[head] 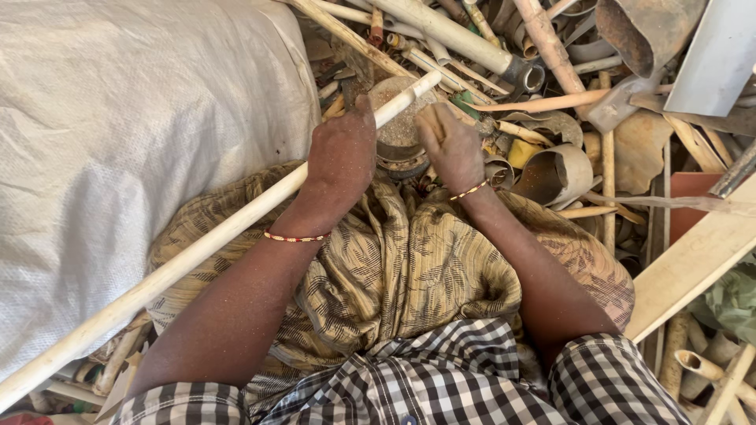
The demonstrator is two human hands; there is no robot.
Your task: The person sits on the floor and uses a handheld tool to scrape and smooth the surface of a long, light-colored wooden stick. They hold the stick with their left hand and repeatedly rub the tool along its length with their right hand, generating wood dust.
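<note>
A big white woven sack (pixel 134 134) filled the left side, bulging up beside the person's lap. A long pale pipe (pixel 197 248) ran slantwise from the bottom left corner, across the edge of the sack and over the patterned brown cloth (pixel 394 267) on the lap, up to its cut end near the middle of the scrap heap. The left hand (pixel 340 153) was wrapped around this pipe well up its length, fingers curled under it and knuckles on top, a thin beaded bracelet (pixel 295 237) at the wrist. Just past that hand, under the pipe's far end, sat a short round fitting (pixel 399 126), dusty inside and open upward. The right hand (pixel 450 145) lay just beside the fitting with fingers stretched and close together, pointing away from the body; whether it gripped anything could not be told. A second bracelet (pixel 468 191) circled that wrist. Checked black and white sleeves (pixel 441 386) showed at the bottom. To the right spread a jumble of broken pipes (pixel 472 43), a curved tan pipe piece (pixel 557 173), and a flat pale plank (pixel 693 264) leaning toward the right edge.
</note>
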